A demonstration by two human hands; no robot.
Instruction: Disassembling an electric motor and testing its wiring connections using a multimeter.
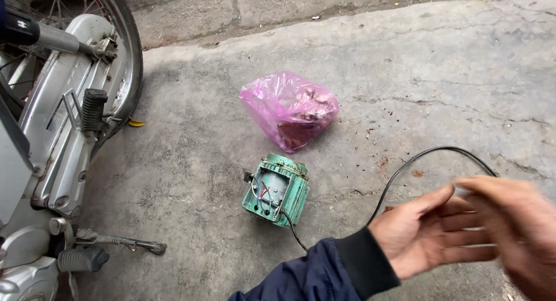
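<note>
My left hand point(431, 234), in a dark blue sleeve, is held out flat at the lower right with fingers straight and thumb up, holding nothing. My right hand point(518, 231) is motion-blurred at the right edge, its fingers stretched across my left fingertips, and it looks empty. A small green electric motor point(277, 191) lies on the concrete to the left of my hands, its open terminal box showing wires. A black cable point(431, 153) runs from the motor and loops up behind my hands; neither hand grips it.
A pink plastic bag point(289, 108) with dark contents lies just beyond the motor. A parked motorbike point(63, 133) fills the left edge, with its rear wheel, footpeg and kickstand point(124, 243) sticking out. The ground is cracked concrete point(440, 63).
</note>
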